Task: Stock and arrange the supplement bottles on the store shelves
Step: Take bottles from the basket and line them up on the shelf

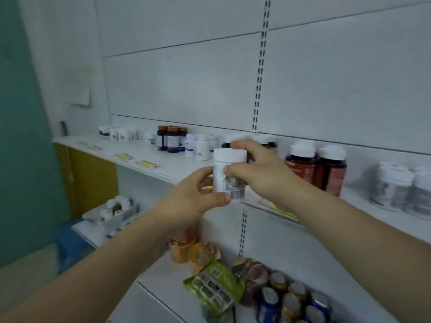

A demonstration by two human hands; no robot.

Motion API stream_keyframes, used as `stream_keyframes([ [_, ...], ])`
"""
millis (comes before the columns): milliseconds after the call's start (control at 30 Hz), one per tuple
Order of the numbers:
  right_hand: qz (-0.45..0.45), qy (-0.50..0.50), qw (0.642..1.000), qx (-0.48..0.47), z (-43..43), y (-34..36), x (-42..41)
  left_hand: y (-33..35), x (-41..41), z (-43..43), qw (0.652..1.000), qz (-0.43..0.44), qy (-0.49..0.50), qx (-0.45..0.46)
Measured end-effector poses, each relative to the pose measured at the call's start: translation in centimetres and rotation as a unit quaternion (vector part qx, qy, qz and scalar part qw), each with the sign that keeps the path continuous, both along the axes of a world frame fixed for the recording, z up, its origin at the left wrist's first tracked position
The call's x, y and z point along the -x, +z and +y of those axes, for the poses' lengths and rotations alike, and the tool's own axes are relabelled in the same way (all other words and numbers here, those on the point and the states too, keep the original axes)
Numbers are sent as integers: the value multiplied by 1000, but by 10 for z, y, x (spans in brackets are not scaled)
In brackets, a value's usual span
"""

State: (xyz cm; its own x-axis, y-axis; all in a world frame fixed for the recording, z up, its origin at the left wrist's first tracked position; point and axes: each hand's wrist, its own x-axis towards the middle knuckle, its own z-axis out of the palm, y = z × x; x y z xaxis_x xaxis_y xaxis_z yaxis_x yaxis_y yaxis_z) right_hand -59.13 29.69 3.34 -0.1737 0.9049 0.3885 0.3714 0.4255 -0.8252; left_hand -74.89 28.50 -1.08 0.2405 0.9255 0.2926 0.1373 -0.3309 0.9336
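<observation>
White plastic fills the middle of your view: a supplement bottle (229, 173) with a white cap, upright, its barcode label turned toward you, held in the air just before the front edge of the upper shelf (144, 157). Your left hand (193, 197) has its grip closed round the lower body, thumb pressed on the label beside the barcode and fingers wrapped round the left side. Your right hand (258, 169) closes its grip from the other side, thumb on the bottle's waist and fingers curled over the far side of the cap. Against the shelf's back panel stand dark purple-labelled bottles (172, 138), with small white bottles (200, 145) just beside them on the right. Two dark red bottles (317, 166) with white caps stand to the right of your right hand, and pale jars (401, 187) sit further right, blurred. Yellow price tags (147, 163) lie along the shelf's front edge. Below, the lower shelf (303, 252) carries orange tubs (184, 245), a green packet (214, 285) and a cluster of cans (291, 299). At the left, a tray (114, 208) holds more small bottles.
</observation>
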Motion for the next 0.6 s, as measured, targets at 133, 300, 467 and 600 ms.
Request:
stream_keyframes([
  [133,-9,65,997,50,23,-35,121,-33,114,-1,996,5,70,48],
  [300,0,134,983,124,62,-77,238,-75,225,11,985,16,136,101],
  [467,-10,158,975,158,130,-120,329,-120,313,64,971,31,182,152],
  [600,-8,159,972,172,203,-164,388,-155,368,133,964,53,187,183],
])
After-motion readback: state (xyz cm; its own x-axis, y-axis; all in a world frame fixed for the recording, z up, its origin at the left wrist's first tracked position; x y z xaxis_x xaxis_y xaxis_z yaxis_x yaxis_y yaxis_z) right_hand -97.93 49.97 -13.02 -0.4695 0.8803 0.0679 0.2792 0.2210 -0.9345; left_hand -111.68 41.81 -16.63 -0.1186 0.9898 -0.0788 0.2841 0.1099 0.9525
